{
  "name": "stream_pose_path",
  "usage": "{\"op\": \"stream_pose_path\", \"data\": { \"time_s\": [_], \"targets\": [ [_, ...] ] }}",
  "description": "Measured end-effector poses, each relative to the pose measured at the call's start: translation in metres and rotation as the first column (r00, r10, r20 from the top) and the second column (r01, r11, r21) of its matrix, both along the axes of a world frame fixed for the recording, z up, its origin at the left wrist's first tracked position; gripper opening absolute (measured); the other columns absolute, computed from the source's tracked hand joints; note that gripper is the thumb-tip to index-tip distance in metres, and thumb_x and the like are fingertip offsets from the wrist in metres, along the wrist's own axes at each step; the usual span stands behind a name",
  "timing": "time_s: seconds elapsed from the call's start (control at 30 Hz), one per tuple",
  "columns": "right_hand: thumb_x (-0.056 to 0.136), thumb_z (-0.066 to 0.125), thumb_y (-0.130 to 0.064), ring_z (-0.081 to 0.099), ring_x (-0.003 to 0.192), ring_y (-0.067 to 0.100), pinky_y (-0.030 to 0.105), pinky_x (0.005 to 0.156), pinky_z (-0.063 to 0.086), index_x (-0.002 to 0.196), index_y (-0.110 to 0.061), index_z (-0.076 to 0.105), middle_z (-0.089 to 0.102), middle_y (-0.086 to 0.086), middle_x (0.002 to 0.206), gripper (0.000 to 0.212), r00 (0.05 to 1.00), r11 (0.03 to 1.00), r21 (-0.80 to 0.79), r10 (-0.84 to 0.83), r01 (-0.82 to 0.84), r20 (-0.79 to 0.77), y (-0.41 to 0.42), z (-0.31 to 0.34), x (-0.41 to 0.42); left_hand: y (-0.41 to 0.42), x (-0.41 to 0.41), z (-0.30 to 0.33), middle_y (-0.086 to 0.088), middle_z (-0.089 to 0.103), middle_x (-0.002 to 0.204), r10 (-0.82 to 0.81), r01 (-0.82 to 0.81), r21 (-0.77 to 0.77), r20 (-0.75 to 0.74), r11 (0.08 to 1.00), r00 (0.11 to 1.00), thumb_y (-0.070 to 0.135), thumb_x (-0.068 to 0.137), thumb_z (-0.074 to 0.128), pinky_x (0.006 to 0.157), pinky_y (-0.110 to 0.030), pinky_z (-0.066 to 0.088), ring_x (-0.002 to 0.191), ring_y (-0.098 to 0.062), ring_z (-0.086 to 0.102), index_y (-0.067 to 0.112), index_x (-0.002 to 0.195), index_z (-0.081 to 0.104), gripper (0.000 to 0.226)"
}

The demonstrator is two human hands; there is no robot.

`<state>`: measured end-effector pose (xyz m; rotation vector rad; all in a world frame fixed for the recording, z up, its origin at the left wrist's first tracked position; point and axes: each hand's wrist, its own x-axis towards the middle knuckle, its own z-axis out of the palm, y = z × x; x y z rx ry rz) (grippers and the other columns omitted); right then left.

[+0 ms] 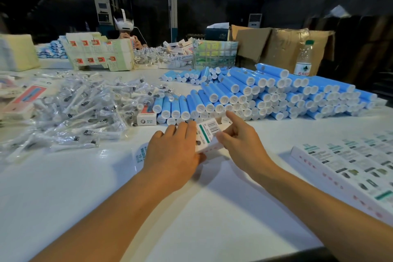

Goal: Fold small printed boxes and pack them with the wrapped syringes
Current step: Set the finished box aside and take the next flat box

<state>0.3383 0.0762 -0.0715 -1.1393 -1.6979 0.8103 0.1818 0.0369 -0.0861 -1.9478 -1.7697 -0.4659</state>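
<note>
Table (pixel 63 198), white. Tube stack (pixel 265 95) far right; syringe heap (pixel 80 108) far left, nearer the left hand (pixel 172 155). Box (pixel 207 136) lies between both hands at table centre, long axis running away from the person. Left fingers curled over its left edge; right hand (pixel 240 142) pinches the right edge, forefinger straight. Judgement: still folding; syringe pickup falls to the left.

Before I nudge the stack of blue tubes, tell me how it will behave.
Likely to roll: the blue tubes are round cylinders lying loosely piled on the smooth white table. Pushing a bottom one would probably collapse those above. They look like light capped cardboard, though that is uncertain.
</note>
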Motion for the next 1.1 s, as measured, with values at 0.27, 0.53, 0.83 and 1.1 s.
{"op": "stream_pose_path", "data": {
  "time_s": [0.27, 0.53, 0.83, 1.1],
  "targets": [
    [0.091, 0.055, -0.006, 0.064, 0.086, 0.010, 0.019, 0.064, 0.053, 0.088, -0.026, 0.066, 0.067, -0.007, 0.088, 0.023, 0.992, 1.000, 0.001, 0.010, -0.010, -0.126, -0.007, 0.001, -0.004, 0.000, 0.006, -0.003, 0.000, 0.035, 0.138, 0.029, -0.028, 0.023, -0.017, 0.999, 0.999, 0.059, 0.091, 0.033, 0.086, -0.034, 0.033, 0.118, -0.021, 0.038, 0.015, 0.143, 0.009, 0.072],
    [0.093, 0.053, -0.011, 0.058, 0.088, 0.008, 0.010, 0.063, 0.046, 0.096, -0.027, 0.067, 0.061, -0.011, 0.094, 0.022, 0.997, 0.997, 0.059, 0.061, -0.058, -0.040, -0.008, 0.005, -0.001, -0.001, 0.010, -0.002, -0.001, 0.039, 0.135, 0.044, -0.044, 0.051, -0.009, 0.998, 0.999, 0.058, 0.092, 0.031, 0.086, -0.032, 0.036, 0.116, -0.020, 0.042, 0.013, 0.142, 0.011, 0.071],
    [0.069, 0.067, -0.006, 0.071, 0.077, 0.033, 0.040, 0.059, 0.059, 0.116, 0.005, 0.051, 0.070, 0.023, 0.091, 0.051, 0.654, 0.687, -0.510, -0.067, -0.517, -0.753, 0.003, 0.009, 0.003, -0.002, 0.008, -0.001, 0.000, 0.038, 0.135, 0.029, -0.030, 0.048, 0.020, 0.998, 0.999, 0.059, 0.091, 0.034, 0.088, -0.033, 0.036, 0.119, -0.020, 0.040, 0.015, 0.143, 0.008, 0.073],
    [0.092, 0.047, -0.009, 0.065, 0.070, 0.015, 0.026, 0.057, 0.054, 0.089, -0.017, 0.059, 0.067, 0.001, 0.082, 0.014, 1.000, 0.999, 0.028, -0.016, 0.015, 0.017, -0.008, -0.003, -0.001, -0.003, 0.016, -0.005, -0.003, 0.033, 0.136, -0.014, 0.015, 0.038, -0.025, 0.999, 1.000, 0.057, 0.094, 0.030, 0.088, -0.033, 0.034, 0.116, -0.022, 0.038, 0.014, 0.143, 0.001, 0.071]
  ]
}}
